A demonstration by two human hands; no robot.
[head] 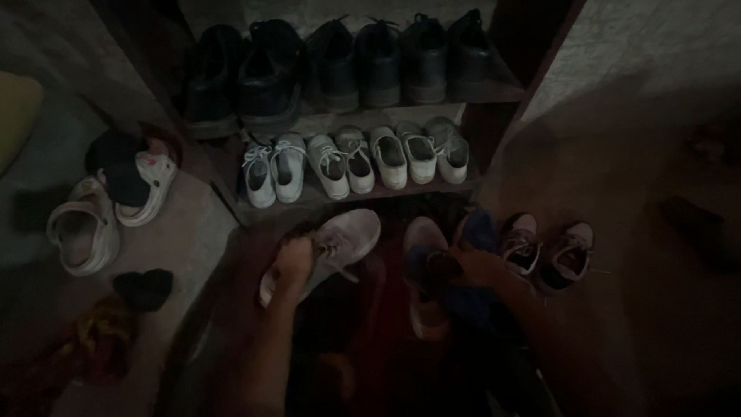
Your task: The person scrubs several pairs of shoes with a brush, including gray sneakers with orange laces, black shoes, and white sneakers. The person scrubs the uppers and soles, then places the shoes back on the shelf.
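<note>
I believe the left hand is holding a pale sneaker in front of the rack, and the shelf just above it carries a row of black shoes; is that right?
Not quite. The left hand does hold the pale sneaker, but the head view shows the shelf just above it carrying white sneakers; the black shoes sit one shelf higher.

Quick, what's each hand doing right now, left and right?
Left hand: closed on a pale lace-up shoe, lifted in front of the shoe rack.
Right hand: gripping another pale shoe.
</note>
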